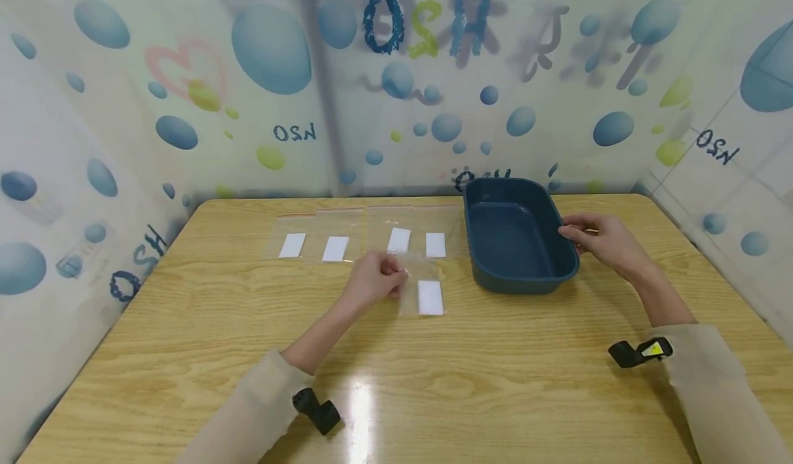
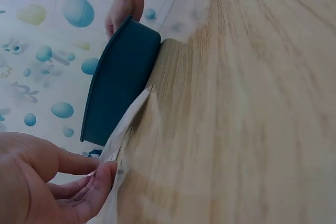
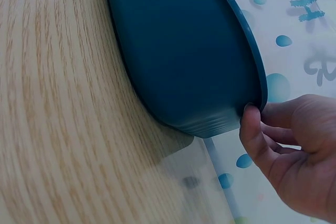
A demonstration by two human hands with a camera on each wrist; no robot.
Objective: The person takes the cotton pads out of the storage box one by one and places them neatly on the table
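My left hand (image 1: 374,278) pinches the edge of a clear plastic bag (image 1: 423,268) with a white card (image 1: 430,298) inside. In the left wrist view the bag (image 2: 125,121) tilts up off the wooden surface between thumb and fingers. On the right, a dark blue plastic basin (image 1: 517,233) stands with no contents showing. My right hand (image 1: 604,240) grips its right rim; the right wrist view has the thumb and fingers pinching the rim of the basin (image 3: 184,51).
Behind the left hand, several more clear bags with white cards (image 1: 335,249) lie in a row on the wooden table (image 1: 248,354), the rightmost close by the basin. A wall covering (image 1: 396,140) printed with blue bubbles rises at the table's back edge.
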